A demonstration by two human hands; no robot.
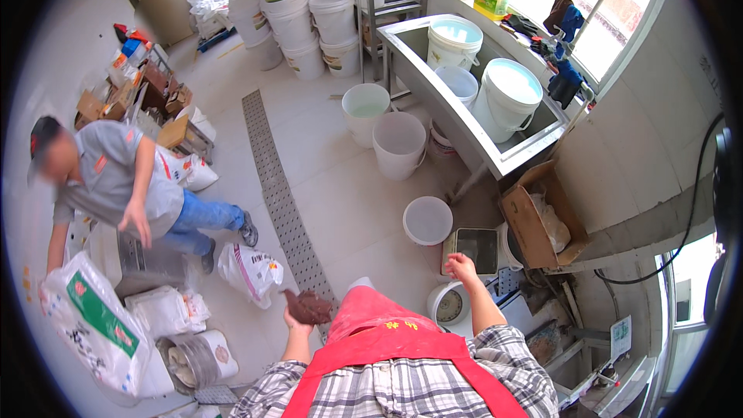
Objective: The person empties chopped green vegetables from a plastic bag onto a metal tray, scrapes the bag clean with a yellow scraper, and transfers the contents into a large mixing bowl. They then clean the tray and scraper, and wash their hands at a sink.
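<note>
My left hand (294,324) holds a crumpled dark brown cloth (310,306) out at my left side, above the tiled floor. Loosely curled and apparently empty, my right hand (461,267) hangs in the air at my right. In the picture it overlaps the edge of a rectangular metal container (476,247). Just beyond that stands a white plastic bucket (428,220). A round white tub (450,303) with a perforated disc inside is below my right forearm. My red apron (377,316) covers my front.
A co-worker (125,168) at left grips a large white sack (93,325). A floor drain grate (278,186) runs ahead. A steel sink (493,154) holds buckets. Another bucket (399,145) stands before it. A plastic bag (249,273) sits on the floor. A cardboard box (516,209) is at right.
</note>
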